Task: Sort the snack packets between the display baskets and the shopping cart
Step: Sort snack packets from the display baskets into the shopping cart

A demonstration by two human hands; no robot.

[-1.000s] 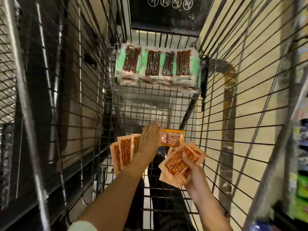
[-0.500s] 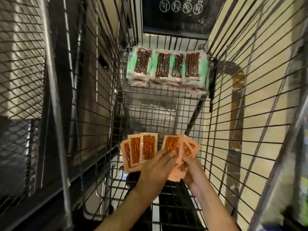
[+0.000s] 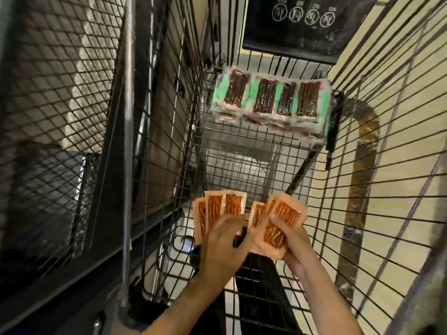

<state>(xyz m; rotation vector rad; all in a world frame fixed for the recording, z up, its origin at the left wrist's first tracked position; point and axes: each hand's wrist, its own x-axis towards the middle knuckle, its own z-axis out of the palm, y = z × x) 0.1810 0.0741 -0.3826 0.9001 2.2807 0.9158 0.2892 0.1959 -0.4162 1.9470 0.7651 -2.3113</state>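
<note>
Inside the wire shopping cart, both my hands hold orange snack packets. My left hand grips a fan of three orange packets, its back turned to the camera. My right hand grips a second bunch of orange packets, thumb pressed on the front one. The two hands sit close together, almost touching. At the far end of the cart, a row of green packets with dark brown sticks lies stacked on the child-seat shelf.
A black plastic flap with white round symbols stands behind the green packets. Wire cart walls rise on the right, and a mesh display basket with a steel post stands left. Pale floor shows through the cart bottom.
My left hand pulled back from the loose packet it reached for and drew in beside my right hand. Both bunches of orange packets now sit side by side, nearer to me.
</note>
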